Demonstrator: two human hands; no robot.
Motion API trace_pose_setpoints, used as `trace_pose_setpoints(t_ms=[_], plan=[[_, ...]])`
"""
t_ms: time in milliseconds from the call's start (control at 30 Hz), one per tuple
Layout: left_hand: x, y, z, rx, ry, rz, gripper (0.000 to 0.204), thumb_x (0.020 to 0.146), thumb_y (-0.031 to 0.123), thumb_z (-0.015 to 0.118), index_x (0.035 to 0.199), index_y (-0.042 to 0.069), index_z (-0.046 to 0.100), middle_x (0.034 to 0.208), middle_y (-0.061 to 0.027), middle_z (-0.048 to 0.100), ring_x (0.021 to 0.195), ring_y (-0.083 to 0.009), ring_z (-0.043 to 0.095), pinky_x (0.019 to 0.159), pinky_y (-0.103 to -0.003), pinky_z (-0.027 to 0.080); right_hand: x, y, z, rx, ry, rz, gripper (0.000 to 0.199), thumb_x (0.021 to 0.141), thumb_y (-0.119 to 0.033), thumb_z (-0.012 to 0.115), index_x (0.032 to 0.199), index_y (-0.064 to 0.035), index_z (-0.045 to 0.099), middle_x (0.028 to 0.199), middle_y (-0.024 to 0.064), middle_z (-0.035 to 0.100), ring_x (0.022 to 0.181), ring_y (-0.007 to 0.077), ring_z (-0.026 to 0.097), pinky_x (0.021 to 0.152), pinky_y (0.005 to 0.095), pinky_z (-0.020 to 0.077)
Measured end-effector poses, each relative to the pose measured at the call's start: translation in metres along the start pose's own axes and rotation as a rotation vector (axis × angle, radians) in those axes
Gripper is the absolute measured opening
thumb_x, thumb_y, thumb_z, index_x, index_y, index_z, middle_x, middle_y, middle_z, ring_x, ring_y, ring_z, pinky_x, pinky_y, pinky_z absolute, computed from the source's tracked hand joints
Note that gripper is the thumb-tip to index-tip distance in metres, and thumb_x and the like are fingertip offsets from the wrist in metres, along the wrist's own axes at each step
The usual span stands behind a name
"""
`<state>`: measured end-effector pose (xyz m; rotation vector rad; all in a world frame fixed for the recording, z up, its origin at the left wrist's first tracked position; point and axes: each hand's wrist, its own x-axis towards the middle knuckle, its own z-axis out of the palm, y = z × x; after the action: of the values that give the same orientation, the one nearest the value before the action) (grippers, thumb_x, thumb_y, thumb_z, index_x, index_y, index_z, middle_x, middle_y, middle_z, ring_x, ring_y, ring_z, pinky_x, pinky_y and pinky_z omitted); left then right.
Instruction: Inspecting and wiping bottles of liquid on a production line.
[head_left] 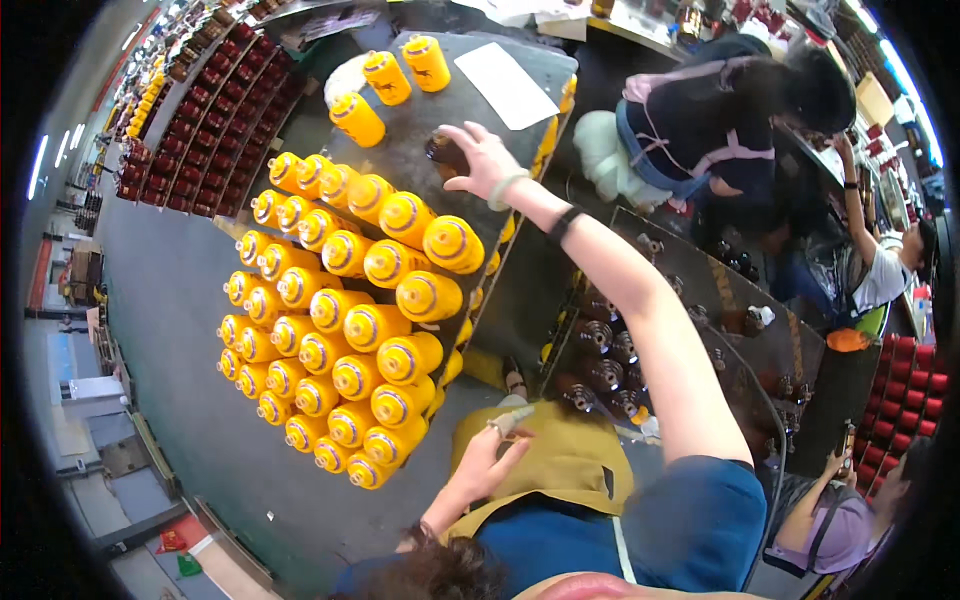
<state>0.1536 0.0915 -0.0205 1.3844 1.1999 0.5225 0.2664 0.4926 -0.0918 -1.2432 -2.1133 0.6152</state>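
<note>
My right hand [485, 165] reaches across the dark worktable [540, 75], thumb and fingers spread around a small dark brown, glossy round piece [441, 150]; whether they touch it I cannot tell. Beside it on the table stand a few yellow cylinders with dark marks, among them one yellow cylinder [357, 120]. My left hand [487, 460] is empty in front of my olive apron [565, 455], thumb apart and whitish covers on some fingers. Stacked rows of yellow cylinders [345, 253] with metal-ringed ends lie left of my right arm.
A white sheet [505, 85] lies on the far side of the table. Dark brown metal-topped pieces [605, 375] crowd a surface under my right forearm. Racks of dark red cylinders [215, 120] stand far left. Co-workers [700, 130] are at the right; red cylinders [905, 400] are stacked there.
</note>
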Motion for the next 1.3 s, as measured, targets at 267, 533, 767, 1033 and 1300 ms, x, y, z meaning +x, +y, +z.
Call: trace_pose_setpoints(t_ms=[267,533,767,1033,1300], plan=[[-0.078,-0.032,-0.022,-0.276,0.349,-0.132,0.037,0.096,0.008,0.059,0.132,0.0,0.058,0.11,-0.0114,0.071,0.104,-0.0192,0.066,0.098,-0.033,0.048,0.052,0.004,0.06,-0.312,-0.084,0.296,0.065,0.075,-0.023,0.085,0.132,-0.031,0.054,0.144,0.0151,0.038,0.129,0.0461,0.046,0.096,0.0501,0.055],[-0.188,-0.048,0.01,-0.407,0.676,-0.204,0.033,0.099,0.007,0.054,0.129,-0.004,0.058,0.108,-0.0102,0.07,0.103,-0.0173,0.064,0.096,-0.032,0.048,-0.055,-0.054,-0.037,-0.155,0.453,-0.086,0.063,0.073,-0.014,0.081,0.13,-0.0297,0.058,0.138,0.018,0.047,0.123,0.0445,0.05,0.098,0.05,0.0497],[-0.246,-0.04,0.007,-0.499,0.841,-0.032,0.052,0.099,0.014,0.058,0.145,-0.003,0.041,0.132,-0.0152,0.058,0.116,-0.0208,0.058,0.102,-0.034,0.045,-0.211,-0.218,-0.147,0.34,0.051,-0.304,0.078,0.074,-0.011,0.083,0.142,-0.0089,0.044,0.14,0.0157,0.051,0.133,0.0307,0.048,0.111,0.0428,0.0375],[-0.345,-0.051,-0.032,-1.056,0.89,0.284,0.1,0.084,0.058,0.073,0.153,0.0,0.028,0.145,-0.0204,0.047,0.124,-0.0331,0.055,0.102,-0.043,0.049,-0.279,-0.415,0.017,1.286,-1.013,-0.233,0.089,0.086,-0.026,0.08,0.152,-0.0085,0.023,0.146,0.0136,0.047,0.139,0.0218,0.04,0.118,0.0393,0.0266],[-0.545,-0.125,-0.095,-0.993,0.97,0.28,0.086,0.088,0.046,0.07,0.151,0.004,0.03,0.139,-0.0196,0.05,0.111,-0.0295,0.062,0.091,-0.044,0.055,-0.341,-0.645,0.241,1.386,-1.304,-0.202,0.081,0.096,-0.024,0.07,0.156,-0.0112,0.018,0.146,0.0174,0.044,0.133,0.024,0.046,0.113,0.0407,0.0382]])
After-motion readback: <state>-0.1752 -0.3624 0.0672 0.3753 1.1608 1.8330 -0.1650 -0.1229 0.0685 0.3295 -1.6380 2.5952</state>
